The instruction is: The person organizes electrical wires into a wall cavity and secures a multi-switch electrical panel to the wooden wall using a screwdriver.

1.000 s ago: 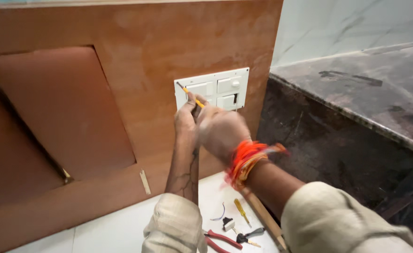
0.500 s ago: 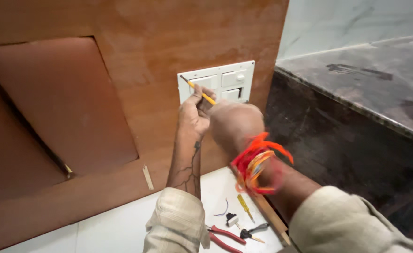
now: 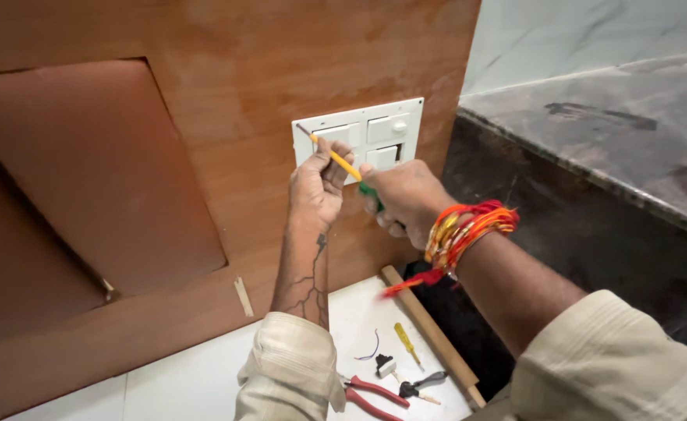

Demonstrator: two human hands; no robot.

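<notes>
Head view, hands: left hand (image 3: 318, 181) and right hand (image 3: 406, 201) both raised against a white switch plate (image 3: 357, 137) mounted on a brown wooden panel (image 3: 226, 70).
Head view, tool: screwdriver (image 3: 336, 157) with yellow shaft and green handle; metal tip lies on the upper left corner of the switch plate.
Head view, left fingers: curled around the yellow shaft just below the tip, pinching it; forearm tattoo visible.
Head view, right fingers: closed around the green handle, which is mostly hidden inside the fist; red and orange thread bands (image 3: 465, 231) on the wrist.
Head view, switch plate: rectangular, several white rocker switches; lower part covered by both hands.
Head view, panel: recessed square cut-out (image 3: 94, 171) to the left of the plate.
Head view, floor: white tile floor (image 3: 195, 382) below the panel; red-handled pliers (image 3: 371, 392), small yellow screwdriver (image 3: 406, 343), black-handled cutter (image 3: 420, 384), short wire piece (image 3: 371, 347), wooden stick (image 3: 433, 337) lying well below the hands.
Head view, right side: dark stone ledge (image 3: 593, 132) beside the panel.
</notes>
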